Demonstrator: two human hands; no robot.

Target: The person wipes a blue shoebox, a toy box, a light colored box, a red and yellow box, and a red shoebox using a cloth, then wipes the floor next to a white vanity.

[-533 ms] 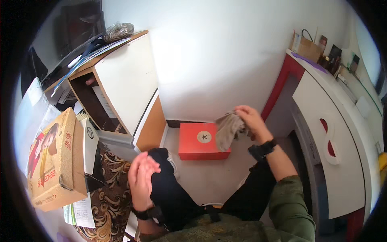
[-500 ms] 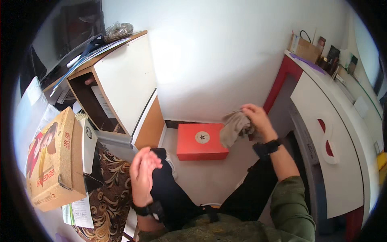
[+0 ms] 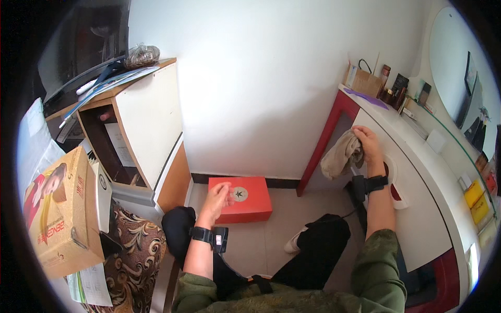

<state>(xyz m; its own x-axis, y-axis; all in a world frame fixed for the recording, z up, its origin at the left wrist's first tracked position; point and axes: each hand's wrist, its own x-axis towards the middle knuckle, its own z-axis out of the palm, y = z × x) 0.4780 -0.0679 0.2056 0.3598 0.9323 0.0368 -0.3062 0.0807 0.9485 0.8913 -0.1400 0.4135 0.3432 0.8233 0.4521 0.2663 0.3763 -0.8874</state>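
My right hand (image 3: pixel 369 145) is closed on a crumpled grey-beige cloth (image 3: pixel 342 155), which hangs from my fingers in the air in front of the white drawer front on the right. My left hand (image 3: pixel 216 201) is empty, its fingers loosely bent and apart, and in the picture it overlaps the left side of a red box (image 3: pixel 253 201). That box rests on the floor near the wall, with a pale round emblem on its lid. Dark straps with small devices circle both wrists.
To the left, a golden carton (image 3: pixel 68 214) stands beside a brown patterned cover (image 3: pixel 135 250). A white and wooden cabinet (image 3: pixel 148 115) carries papers and a screen (image 3: pixel 83 47). At right is a white dressing table (image 3: pixel 412 151) with red legs, several bottles and a mirror (image 3: pixel 464 68).
My right hand has carried the cloth up and right, away from above the red box. My left hand has moved right and forward. The view has shifted, and my legs have moved.
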